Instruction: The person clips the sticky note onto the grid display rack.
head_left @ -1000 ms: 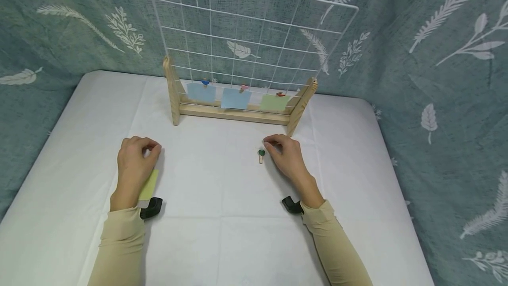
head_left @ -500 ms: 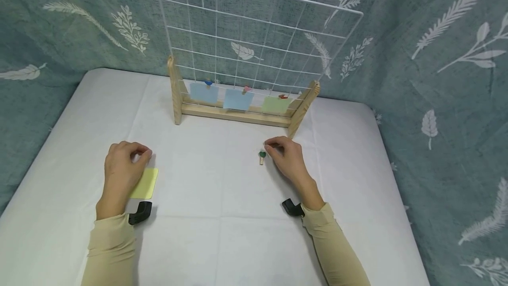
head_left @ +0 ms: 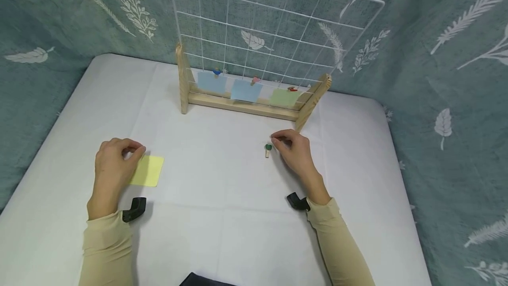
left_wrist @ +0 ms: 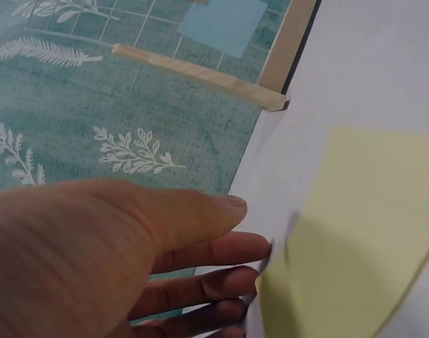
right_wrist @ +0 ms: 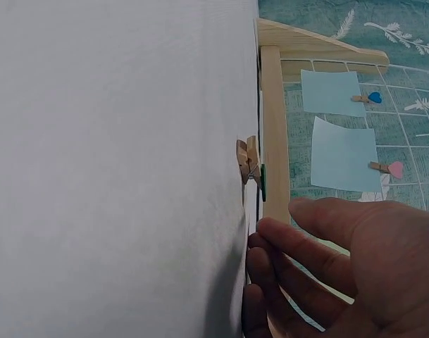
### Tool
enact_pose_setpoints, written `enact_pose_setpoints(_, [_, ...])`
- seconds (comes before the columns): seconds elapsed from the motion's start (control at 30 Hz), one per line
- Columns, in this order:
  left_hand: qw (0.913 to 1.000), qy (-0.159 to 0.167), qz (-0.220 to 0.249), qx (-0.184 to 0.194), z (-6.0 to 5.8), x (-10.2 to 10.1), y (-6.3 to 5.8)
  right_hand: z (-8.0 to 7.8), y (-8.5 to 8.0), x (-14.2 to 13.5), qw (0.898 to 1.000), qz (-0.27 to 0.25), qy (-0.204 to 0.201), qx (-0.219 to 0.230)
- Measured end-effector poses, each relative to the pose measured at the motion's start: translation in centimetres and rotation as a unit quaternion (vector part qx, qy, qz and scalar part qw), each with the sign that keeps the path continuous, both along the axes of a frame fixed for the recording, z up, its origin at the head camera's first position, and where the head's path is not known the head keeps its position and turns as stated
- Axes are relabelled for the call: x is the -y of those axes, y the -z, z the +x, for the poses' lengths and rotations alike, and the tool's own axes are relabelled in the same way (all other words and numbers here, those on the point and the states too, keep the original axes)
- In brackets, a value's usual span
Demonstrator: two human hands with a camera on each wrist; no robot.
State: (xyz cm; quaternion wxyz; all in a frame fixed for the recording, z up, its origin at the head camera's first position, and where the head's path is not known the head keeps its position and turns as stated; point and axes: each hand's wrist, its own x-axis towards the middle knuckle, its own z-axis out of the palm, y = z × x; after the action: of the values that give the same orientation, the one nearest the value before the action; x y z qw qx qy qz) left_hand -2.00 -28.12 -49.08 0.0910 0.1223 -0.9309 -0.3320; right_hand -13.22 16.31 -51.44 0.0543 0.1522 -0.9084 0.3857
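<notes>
My left hand [head_left: 115, 167] is over the left part of the table, beside a yellow sticky note [head_left: 148, 171] that its fingers partly overlap. In the left wrist view the thumb stands off from the loosely bent fingers, and the note [left_wrist: 369, 225] lies just right of the fingertips. A small wooden clothespin with a green heart [head_left: 267, 150] lies on the white cloth at the right. Close beside it my right hand [head_left: 295, 151] rests with bent fingers. The right wrist view shows the clothespin [right_wrist: 248, 162] just beyond the fingertips, with nothing held.
At the back stands a white wire grid on a wooden base [head_left: 243, 107]. Two blue notes [head_left: 246, 91] and a green note [head_left: 285, 97] hang on it from small clothespins. A patterned curtain [head_left: 440, 158] surrounds the table. Something dark [head_left: 204, 280] shows at the bottom edge.
My left hand has moved left, baring more of the yellow note. The right hand stays by the clothespin. The head view has shifted, and a dark thing has appeared at the bottom.
</notes>
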Motion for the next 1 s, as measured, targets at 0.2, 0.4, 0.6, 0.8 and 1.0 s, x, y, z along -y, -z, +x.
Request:
enact_pose_setpoints(0.2, [0.9996, 0.026, 0.002, 0.005, 0.1, 0.5, -0.4, -0.3, 0.0, -0.4, 1.0, -0.006, 0.003, 0.001])
enact_pose_setpoints(0.4, [0.9977, 0.059, -0.001, 0.034, 0.3, 1.0, -0.6, -0.4, 0.0, -0.4, 1.0, -0.008, 0.006, 0.006])
enact_pose_setpoints(0.6, [0.9964, 0.055, 0.013, 0.063, 0.5, 1.3, -0.4, -0.2, 0.0, -0.1, 1.0, -0.005, 0.005, 0.012])
enact_pose_setpoints(0.8, [0.9973, 0.039, 0.013, 0.061, 0.6, 1.4, -0.1, -0.1, 0.0, -0.1, 1.0, -0.006, -0.002, 0.008])
enact_pose_setpoints(1.0, [0.9984, 0.014, 0.017, 0.052, 0.7, 1.1, 0.2, -0.1, 0.1, -0.2, 1.0, 0.0, -0.015, 0.006])
